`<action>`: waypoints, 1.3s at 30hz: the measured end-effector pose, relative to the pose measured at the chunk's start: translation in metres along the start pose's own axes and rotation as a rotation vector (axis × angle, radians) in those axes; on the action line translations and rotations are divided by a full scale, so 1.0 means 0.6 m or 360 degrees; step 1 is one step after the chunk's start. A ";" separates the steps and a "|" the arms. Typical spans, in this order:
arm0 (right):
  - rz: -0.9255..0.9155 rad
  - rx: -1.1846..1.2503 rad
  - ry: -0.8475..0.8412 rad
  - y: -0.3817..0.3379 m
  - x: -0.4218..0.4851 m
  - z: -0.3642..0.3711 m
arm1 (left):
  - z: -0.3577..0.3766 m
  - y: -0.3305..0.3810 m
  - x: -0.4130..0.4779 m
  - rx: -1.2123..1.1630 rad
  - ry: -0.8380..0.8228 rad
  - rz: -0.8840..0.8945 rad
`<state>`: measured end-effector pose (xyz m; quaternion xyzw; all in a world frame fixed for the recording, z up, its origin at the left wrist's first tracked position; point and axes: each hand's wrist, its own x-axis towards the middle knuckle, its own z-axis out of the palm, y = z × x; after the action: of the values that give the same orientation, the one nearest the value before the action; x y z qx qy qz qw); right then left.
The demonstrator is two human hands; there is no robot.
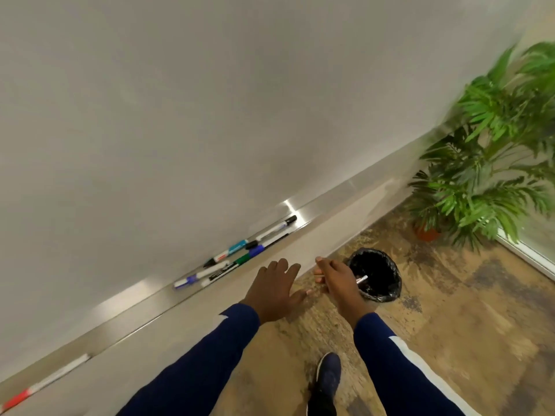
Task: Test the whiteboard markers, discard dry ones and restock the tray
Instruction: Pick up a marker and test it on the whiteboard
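Nearest to the viewer, one dark blue shoe (329,376) stands on the mottled brown floor (456,331). Two arms in dark blue sleeves (195,364) reach forward from the lower edge.

The left hand (274,288) is spread, its fingers straight and a little apart, and it holds nothing. It is in front of the near edge of the marker tray (129,301), just right of the markers that lie there.

The right hand (336,277) has its fingers curled around one marker (362,279). Only the pale end of this marker shows, to the right of the hand, and it is above the open mouth of the bin (387,295). The bin has a black liner and stands on the floor, just beside the right hand.

On the metal tray, a group of markers lies close together: a blue one (187,280) at the near-left end, one with a green cap (242,259), one with a teal band (237,247), and a white one with a black cap (288,220) at the far-right end. Well apart from them, at the far left of the tray, a white marker with a red cap (45,382) lies alone.

Behind the tray the whiteboard (210,115) rises, plain white. At the far right, a green plant (492,163) stands in a reddish pot (426,234) on the floor.
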<state>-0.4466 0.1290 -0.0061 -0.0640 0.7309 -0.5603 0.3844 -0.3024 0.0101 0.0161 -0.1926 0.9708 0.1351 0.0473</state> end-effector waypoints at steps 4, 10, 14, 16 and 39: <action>-0.0127 -0.0144 -0.0110 -0.028 -0.053 0.073 | -0.035 -0.047 -0.077 -0.0063 0.0133 -0.0168; -0.0258 -0.0378 -0.0284 -0.071 -0.096 0.174 | -0.068 -0.148 -0.166 -0.0066 0.0329 -0.0516; -0.0307 -0.0530 -0.0436 -0.086 -0.102 0.220 | -0.072 -0.204 -0.207 -0.0021 0.0302 -0.0789; -0.0308 -0.0579 -0.0508 -0.091 -0.102 0.234 | -0.064 -0.221 -0.220 -0.0009 0.0242 -0.0879; -0.0121 -0.0714 -0.0753 -0.110 -0.073 0.261 | -0.041 -0.266 -0.213 0.0407 0.0152 -0.0933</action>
<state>-0.3392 0.0073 0.0609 -0.3027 0.7236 -0.3688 0.4987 -0.1238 -0.0927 0.0194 -0.4626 0.8842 -0.0167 0.0623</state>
